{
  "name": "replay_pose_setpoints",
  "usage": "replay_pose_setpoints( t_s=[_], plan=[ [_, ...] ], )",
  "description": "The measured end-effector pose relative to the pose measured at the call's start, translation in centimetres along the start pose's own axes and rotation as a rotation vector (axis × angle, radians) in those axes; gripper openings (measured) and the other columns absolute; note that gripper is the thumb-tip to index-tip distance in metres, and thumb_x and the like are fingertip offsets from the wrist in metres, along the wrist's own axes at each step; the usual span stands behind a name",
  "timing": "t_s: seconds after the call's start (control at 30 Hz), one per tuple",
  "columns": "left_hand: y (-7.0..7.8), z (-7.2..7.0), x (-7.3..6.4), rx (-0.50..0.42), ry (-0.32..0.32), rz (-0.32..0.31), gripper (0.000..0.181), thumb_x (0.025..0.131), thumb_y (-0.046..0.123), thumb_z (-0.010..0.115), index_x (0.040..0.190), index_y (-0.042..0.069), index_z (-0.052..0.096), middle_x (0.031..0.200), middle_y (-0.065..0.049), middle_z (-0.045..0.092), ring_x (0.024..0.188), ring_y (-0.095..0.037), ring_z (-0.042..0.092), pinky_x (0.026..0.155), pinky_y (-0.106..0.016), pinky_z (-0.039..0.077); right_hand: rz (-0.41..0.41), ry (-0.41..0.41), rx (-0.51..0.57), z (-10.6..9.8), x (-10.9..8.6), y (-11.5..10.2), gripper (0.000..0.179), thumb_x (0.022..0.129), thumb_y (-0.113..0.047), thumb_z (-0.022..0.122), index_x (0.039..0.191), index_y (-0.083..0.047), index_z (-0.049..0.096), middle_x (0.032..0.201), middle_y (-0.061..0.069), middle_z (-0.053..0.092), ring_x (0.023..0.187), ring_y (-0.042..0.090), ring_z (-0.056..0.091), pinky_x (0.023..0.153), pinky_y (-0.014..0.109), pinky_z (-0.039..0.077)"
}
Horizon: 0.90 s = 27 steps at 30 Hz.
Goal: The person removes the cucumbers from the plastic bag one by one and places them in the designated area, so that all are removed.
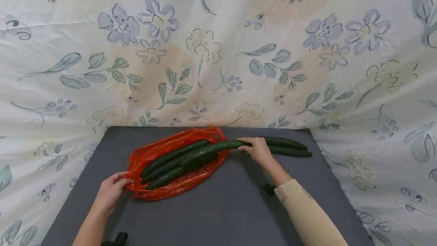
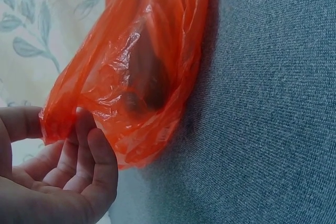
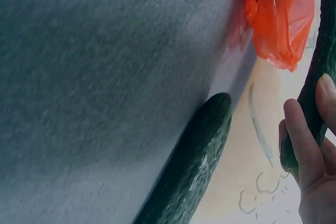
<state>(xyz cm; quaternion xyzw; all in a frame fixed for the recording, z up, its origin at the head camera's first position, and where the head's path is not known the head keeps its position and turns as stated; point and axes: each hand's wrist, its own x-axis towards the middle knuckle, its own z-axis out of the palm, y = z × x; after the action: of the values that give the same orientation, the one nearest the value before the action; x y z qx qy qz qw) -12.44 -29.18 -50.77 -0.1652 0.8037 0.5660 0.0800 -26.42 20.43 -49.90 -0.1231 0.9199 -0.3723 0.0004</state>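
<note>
My left hand (image 1: 110, 191) pinches the near-left edge of a crinkled red plastic bag (image 1: 170, 193), which lies spread on the table. In the left wrist view, thumb and fingers close on a fold of the bag (image 2: 152, 140). My right hand (image 1: 258, 151) grips one end of a long dark-green cucumber (image 1: 222, 146); its other end lies over the bag, among several cucumbers (image 1: 164, 161). The right wrist view shows thumb and fingers wrapped round the held cucumber (image 3: 326, 40) near its tip. Right of the bag, two more cucumbers (image 1: 288, 151) lie side by side, partly hidden behind my right hand.
The dark grey table (image 1: 218, 215) carries everything. Floral fabric (image 1: 225, 98) hangs behind the table and along both sides. A small black object (image 1: 269, 190) shows beside my right forearm, and another black piece (image 1: 120, 238) by my left forearm at the bottom edge.
</note>
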Motion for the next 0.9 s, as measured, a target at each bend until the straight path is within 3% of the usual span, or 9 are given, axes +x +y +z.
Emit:
replay_pose_setpoints(
  t_s=[0.3,0.47,0.7,0.9],
  plan=[
    [0.2,0.1,0.0,-0.006,0.007,-0.003,0.048,0.106,0.017,0.05,0.144,-0.01,0.042,0.112,-0.008,0.07,0.085,0.0,0.064,0.079,-0.026,0.058,0.051,0.012,0.007,-1.0,-1.0,1.8,0.042,0.087,-0.025,0.077,0.128,-0.022,0.071,0.118,0.016,0.073,0.081,0.022,0.075,0.052,0.029,0.049],
    [0.3,0.1,0.0,-0.009,0.007,0.002,0.048,0.105,0.017,0.049,0.145,-0.009,0.041,0.11,-0.007,0.07,0.085,-0.001,0.065,0.08,-0.026,0.058,0.063,0.028,0.001,-1.8,-1.5,2.7,0.043,0.088,-0.025,0.076,0.13,-0.021,0.071,0.117,0.015,0.073,0.08,0.019,0.075,0.052,0.03,0.048],
    [0.3,0.2,0.0,-0.01,0.008,0.004,0.047,0.105,0.017,0.05,0.144,-0.009,0.043,0.111,-0.007,0.07,0.085,-0.001,0.065,0.08,-0.025,0.058,0.082,0.045,0.018,-2.9,-2.2,3.6,0.044,0.088,-0.023,0.076,0.131,-0.02,0.07,0.12,0.017,0.072,0.083,0.025,0.076,0.058,0.031,0.054],
    [0.3,0.2,0.1,-0.014,0.009,0.003,0.047,0.105,0.017,0.05,0.143,-0.01,0.043,0.111,-0.009,0.07,0.085,-0.002,0.065,0.079,-0.026,0.058,0.111,0.055,0.0,-3.8,-2.7,4.1,0.045,0.088,-0.024,0.076,0.132,-0.02,0.069,0.121,0.018,0.071,0.086,0.028,0.076,0.057,0.031,0.052]
  ],
)
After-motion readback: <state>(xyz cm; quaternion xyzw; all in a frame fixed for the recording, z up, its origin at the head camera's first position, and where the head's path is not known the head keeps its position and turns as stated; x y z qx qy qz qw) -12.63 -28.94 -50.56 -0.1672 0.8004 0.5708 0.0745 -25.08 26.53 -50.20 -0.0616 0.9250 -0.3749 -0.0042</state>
